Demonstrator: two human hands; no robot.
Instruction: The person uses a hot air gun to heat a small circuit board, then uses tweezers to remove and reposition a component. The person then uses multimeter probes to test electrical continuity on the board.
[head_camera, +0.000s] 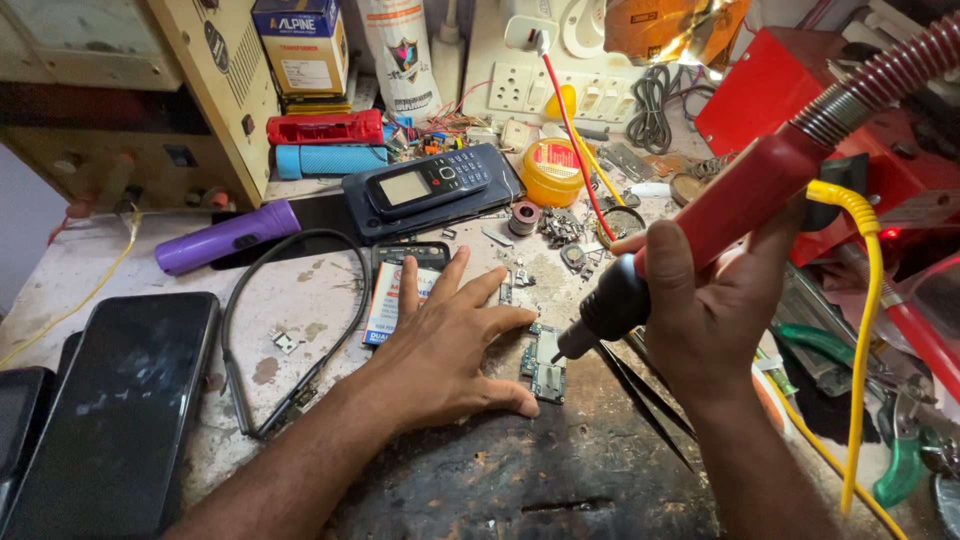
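On a cluttered, stained bench (300, 300), the left hand (450, 350) lies flat, fingers spread, beside a small circuit board (546, 362); the right hand (715, 310) grips a red hot-air wand (700, 235), nozzle just above the board.

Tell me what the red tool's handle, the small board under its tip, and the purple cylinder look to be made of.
Red tool's handle: likely glossy hard plastic, smooth with soft highlights, held in the right hand.
Small board: looks like green circuit laminate with dull metal shields and contacts; the left hand rests beside it.
Purple cylinder: probably plastic or painted metal, satin sheen; cannot tell which.
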